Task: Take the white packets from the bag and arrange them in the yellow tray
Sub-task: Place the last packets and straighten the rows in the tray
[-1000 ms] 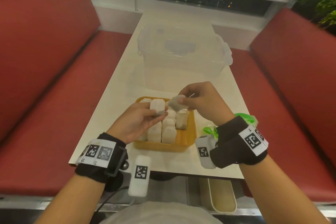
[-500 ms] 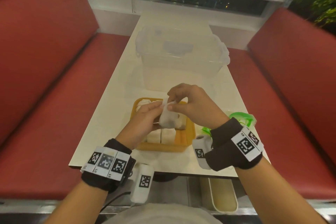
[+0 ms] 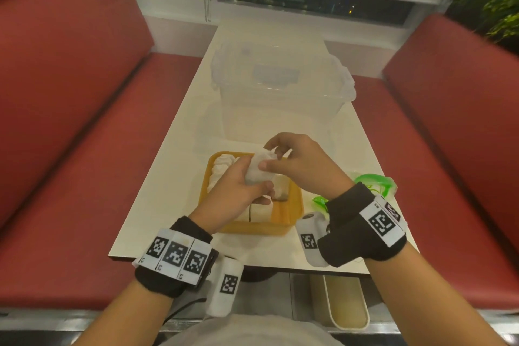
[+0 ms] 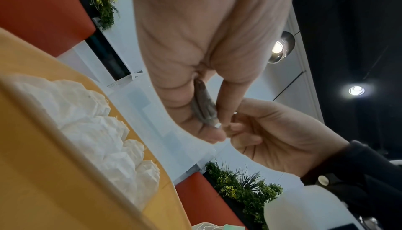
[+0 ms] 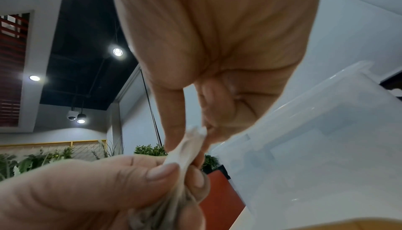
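A white packet (image 3: pixel 258 170) is held over the yellow tray (image 3: pixel 292 209) by both hands. My left hand (image 3: pixel 241 188) wraps round its lower part, thumb and fingers curled on it. My right hand (image 3: pixel 289 160) pinches its top end; the right wrist view shows that pinched tip of the packet (image 5: pixel 191 146). In the left wrist view the packet (image 4: pixel 204 106) shows as a grey sliver between my fingers. Several white packets (image 3: pixel 222 167) stand in the tray, partly hidden by my hands. The green bag (image 3: pixel 373 184) lies crumpled right of the tray, behind my right wrist.
A clear lidded plastic box (image 3: pixel 280 93) stands on the white table (image 3: pixel 174 177) just beyond the tray. Red benches (image 3: pixel 70 121) flank the table on both sides. A white bin (image 3: pixel 346 303) sits on the floor under the near table edge.
A second ago each hand held its own packet, apart. The hands have since come together over the tray, and both now hold one packet, lifted slightly higher.
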Motion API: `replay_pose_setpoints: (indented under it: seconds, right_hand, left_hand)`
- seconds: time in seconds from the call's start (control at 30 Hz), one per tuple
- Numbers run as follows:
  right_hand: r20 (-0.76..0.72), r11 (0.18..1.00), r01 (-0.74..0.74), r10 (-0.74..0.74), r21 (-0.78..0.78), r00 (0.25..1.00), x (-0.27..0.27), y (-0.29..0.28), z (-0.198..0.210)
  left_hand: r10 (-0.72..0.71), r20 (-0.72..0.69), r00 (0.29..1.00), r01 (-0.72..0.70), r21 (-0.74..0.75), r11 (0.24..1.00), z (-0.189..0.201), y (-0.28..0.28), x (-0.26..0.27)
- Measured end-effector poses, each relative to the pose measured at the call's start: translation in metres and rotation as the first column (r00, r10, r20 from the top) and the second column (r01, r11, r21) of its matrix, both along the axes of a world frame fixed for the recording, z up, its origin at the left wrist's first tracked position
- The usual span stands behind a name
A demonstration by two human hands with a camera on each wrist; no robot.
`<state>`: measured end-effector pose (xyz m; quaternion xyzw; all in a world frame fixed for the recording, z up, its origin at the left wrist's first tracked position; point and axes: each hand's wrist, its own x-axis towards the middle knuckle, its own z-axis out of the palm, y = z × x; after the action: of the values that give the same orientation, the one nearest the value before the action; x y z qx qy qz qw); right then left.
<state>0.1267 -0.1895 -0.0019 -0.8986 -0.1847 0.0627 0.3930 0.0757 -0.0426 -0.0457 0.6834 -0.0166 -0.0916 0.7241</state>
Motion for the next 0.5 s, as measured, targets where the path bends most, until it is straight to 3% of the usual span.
replay_pose_setpoints:
  seconds: [0.2,0.33,0.5]
  right_hand:
    - [0.007,0.994,-0.048,0.048,0.097,0.999,-0.004,0.004,0.003]
    - [-0.023,0.995,-0.086,0.088,0.049,0.996,0.001,0.001,0.005]
    - [0.007,0.985,-0.121,0.123,-0.12,0.992,0.01,-0.011,0.015]
  left_hand:
    - [-0.021,0.028,0.999,0.019,0.06,0.998,-0.003,-0.004,0.002]
    - [-0.004,0.033,0.999,0.0,0.129,0.992,-0.006,-0.003,0.003]
    - [-0.037,0.101,0.994,-0.011,0.439,0.899,-0.014,0.008,0.005]
